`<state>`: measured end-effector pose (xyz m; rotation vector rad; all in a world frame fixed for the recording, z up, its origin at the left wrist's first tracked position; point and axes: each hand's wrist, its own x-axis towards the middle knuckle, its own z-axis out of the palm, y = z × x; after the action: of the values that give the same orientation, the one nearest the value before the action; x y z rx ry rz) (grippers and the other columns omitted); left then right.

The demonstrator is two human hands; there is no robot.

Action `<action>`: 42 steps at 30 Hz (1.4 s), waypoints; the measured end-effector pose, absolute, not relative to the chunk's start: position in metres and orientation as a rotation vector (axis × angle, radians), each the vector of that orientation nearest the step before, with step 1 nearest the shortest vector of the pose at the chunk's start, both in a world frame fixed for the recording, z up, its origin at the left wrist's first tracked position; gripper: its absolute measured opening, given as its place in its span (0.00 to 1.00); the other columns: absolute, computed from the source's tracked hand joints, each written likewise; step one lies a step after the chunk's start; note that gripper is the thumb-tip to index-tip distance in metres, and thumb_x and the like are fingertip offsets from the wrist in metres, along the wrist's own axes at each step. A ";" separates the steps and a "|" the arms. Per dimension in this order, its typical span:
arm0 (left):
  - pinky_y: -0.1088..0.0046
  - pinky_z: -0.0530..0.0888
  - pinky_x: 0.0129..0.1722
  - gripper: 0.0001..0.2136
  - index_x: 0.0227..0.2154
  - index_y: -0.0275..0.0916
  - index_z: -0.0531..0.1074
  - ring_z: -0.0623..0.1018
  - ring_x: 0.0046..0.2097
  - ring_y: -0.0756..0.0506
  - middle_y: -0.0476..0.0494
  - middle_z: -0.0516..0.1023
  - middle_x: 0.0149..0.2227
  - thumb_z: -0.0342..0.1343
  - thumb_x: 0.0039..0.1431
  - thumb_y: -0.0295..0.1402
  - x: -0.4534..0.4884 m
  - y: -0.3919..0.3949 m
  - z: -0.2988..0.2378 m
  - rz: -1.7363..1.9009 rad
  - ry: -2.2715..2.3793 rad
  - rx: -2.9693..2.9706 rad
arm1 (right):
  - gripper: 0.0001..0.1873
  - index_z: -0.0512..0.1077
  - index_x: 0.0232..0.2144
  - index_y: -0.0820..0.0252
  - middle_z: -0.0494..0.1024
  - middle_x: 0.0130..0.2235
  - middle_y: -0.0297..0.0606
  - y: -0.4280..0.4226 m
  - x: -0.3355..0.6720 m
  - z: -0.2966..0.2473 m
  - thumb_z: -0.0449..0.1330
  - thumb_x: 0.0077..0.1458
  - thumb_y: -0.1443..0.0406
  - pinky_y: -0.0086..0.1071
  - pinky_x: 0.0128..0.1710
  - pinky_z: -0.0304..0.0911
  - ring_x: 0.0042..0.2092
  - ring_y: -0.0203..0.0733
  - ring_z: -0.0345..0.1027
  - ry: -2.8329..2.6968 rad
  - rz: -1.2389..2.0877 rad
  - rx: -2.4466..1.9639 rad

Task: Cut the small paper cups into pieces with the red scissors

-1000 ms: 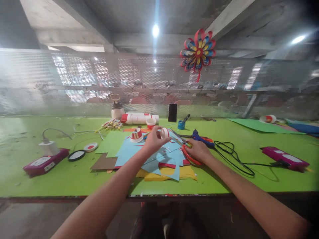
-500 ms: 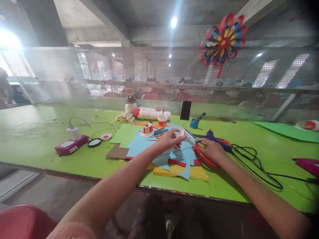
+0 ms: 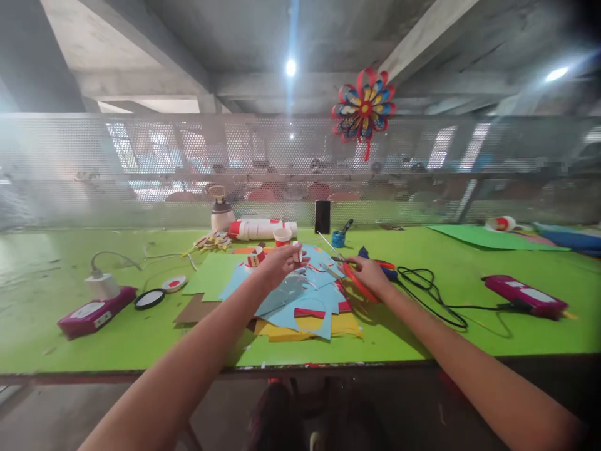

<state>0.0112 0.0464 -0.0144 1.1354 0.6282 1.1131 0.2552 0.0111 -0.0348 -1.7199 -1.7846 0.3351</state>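
Observation:
My left hand (image 3: 280, 264) is closed on a small white paper cup piece (image 3: 297, 252), held above a pile of light blue paper (image 3: 277, 299). Scissors with orange-red handles (image 3: 359, 285) are in my right hand (image 3: 370, 274). Their blades stand apart, pointing up and left, a short gap from the white piece. Left of my left hand, a cut red-and-white cup (image 3: 256, 258) sits on the papers. Behind it stands another paper cup (image 3: 282, 237). White and red scraps lie on the blue sheets below my hands.
A blue glue gun (image 3: 389, 273) with a looped black cable lies by my right hand. Purple power strips (image 3: 526, 296) sit at both sides. Behind are stacked cups (image 3: 265, 230), a phone (image 3: 322, 217) and a blue pot (image 3: 339, 238). A perforated screen carries a paper flower (image 3: 365, 109).
My view has swung to the right, so the table things appear further left. The scissors' blades and the white piece in my left hand have moved apart.

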 end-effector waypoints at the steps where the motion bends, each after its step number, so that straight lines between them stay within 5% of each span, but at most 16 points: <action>1: 0.66 0.76 0.45 0.10 0.39 0.32 0.70 0.81 0.38 0.45 0.36 0.77 0.38 0.62 0.56 0.29 0.009 0.047 -0.012 1.125 0.620 1.136 | 0.14 0.71 0.48 0.61 0.75 0.49 0.41 0.011 0.254 -0.032 0.59 0.63 0.60 0.44 0.45 0.70 0.46 0.44 0.72 -1.770 0.384 -1.667; 5: 0.64 0.76 0.45 0.23 0.48 0.35 0.68 0.81 0.37 0.45 0.40 0.77 0.38 0.65 0.47 0.20 0.001 0.048 -0.006 1.137 0.592 1.149 | 0.15 0.70 0.48 0.63 0.76 0.43 0.39 0.009 0.249 -0.019 0.58 0.63 0.59 0.37 0.36 0.72 0.38 0.39 0.73 -1.719 0.630 -1.477; 11: 0.65 0.76 0.44 0.25 0.50 0.32 0.71 0.81 0.40 0.44 0.35 0.76 0.44 0.65 0.46 0.20 -0.010 0.051 -0.002 1.093 0.549 1.183 | 0.17 0.68 0.45 0.62 0.69 0.28 0.29 0.002 0.235 0.004 0.59 0.61 0.55 0.26 0.22 0.63 0.23 0.30 0.63 -1.709 1.009 -1.188; 16: 0.71 0.75 0.42 0.26 0.51 0.34 0.73 0.79 0.43 0.45 0.35 0.75 0.51 0.66 0.46 0.21 -0.018 0.051 0.004 1.097 0.500 1.210 | 0.21 0.64 0.37 0.57 0.66 0.26 0.27 -0.005 0.230 0.004 0.63 0.54 0.49 0.28 0.23 0.62 0.24 0.31 0.61 -1.716 1.193 -0.991; 21: 0.67 0.75 0.46 0.22 0.51 0.34 0.72 0.80 0.47 0.41 0.32 0.75 0.52 0.66 0.52 0.27 -0.024 0.049 0.000 1.059 0.461 1.214 | 0.19 0.63 0.33 0.56 0.65 0.26 0.28 -0.015 0.238 -0.012 0.54 0.62 0.47 0.28 0.24 0.60 0.24 0.32 0.59 -1.728 1.263 -0.866; 27: 0.74 0.74 0.33 0.20 0.51 0.37 0.71 0.81 0.38 0.45 0.34 0.80 0.43 0.62 0.58 0.40 -0.021 0.042 -0.005 1.038 0.421 1.180 | 0.17 0.64 0.36 0.55 0.65 0.25 0.29 -0.024 0.240 -0.018 0.50 0.65 0.49 0.28 0.22 0.55 0.22 0.32 0.56 -1.741 1.298 -0.790; 34: 0.74 0.72 0.32 0.24 0.43 0.34 0.76 0.78 0.34 0.47 0.33 0.81 0.39 0.56 0.58 0.53 -0.015 0.040 -0.013 1.035 0.441 1.164 | 0.16 0.67 0.44 0.53 0.63 0.26 0.29 -0.029 0.238 -0.018 0.52 0.64 0.50 0.28 0.22 0.55 0.23 0.33 0.56 -1.761 1.263 -0.871; 42: 0.72 0.72 0.39 0.23 0.46 0.38 0.71 0.78 0.40 0.46 0.41 0.79 0.40 0.69 0.49 0.40 -0.014 0.036 -0.010 1.222 0.513 1.228 | 0.25 0.64 0.47 0.58 0.63 0.28 0.29 -0.028 0.236 -0.016 0.55 0.60 0.45 0.28 0.22 0.55 0.24 0.32 0.55 -1.854 1.108 -1.029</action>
<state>-0.0140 0.0365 -0.0097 1.2282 0.5131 1.2219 0.2358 -0.0275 -0.0156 -1.0288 -1.8544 1.1085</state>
